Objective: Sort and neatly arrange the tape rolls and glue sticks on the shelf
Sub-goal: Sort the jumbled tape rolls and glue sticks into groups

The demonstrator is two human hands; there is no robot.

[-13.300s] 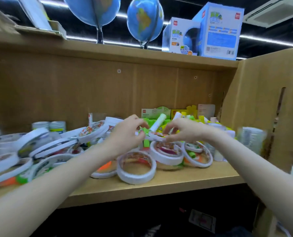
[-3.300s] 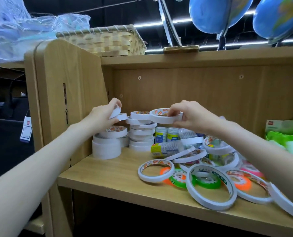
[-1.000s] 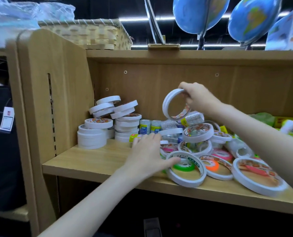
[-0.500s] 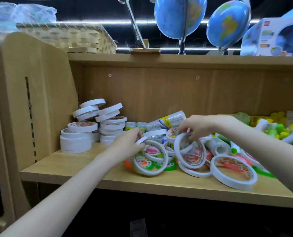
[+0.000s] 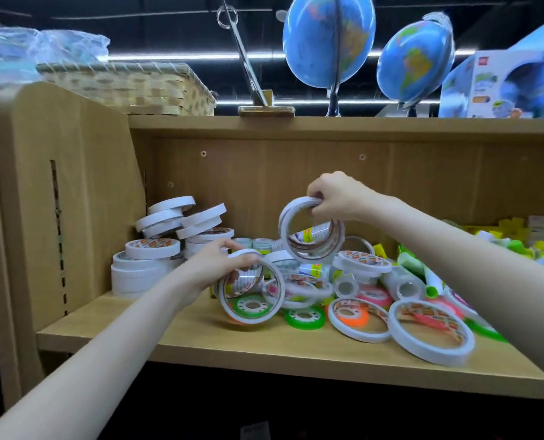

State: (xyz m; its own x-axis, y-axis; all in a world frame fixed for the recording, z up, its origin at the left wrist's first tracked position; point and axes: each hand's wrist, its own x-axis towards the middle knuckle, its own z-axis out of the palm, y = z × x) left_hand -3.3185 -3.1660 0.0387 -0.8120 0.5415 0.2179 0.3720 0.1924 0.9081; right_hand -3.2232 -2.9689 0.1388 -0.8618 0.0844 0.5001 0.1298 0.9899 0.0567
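right hand [image 5: 335, 193]: fingers curled through large white tape rolls [image 5: 310, 231], held upright, openings toward camera
left hand [image 5: 215, 268]: grips upright tape ring [image 5: 251, 293] over shelf [image 5: 264, 347]

Stacked rolls [image 5: 143, 268] left; loose rolls [image 5: 429, 331] right.

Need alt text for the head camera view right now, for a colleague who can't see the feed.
A person sorts tape on a wooden shelf: the right hand lifts a bunch of large white tape rings, the left hand grips another ring standing on edge. Stacked white rolls sit at left, a loose pile of rolls at right.
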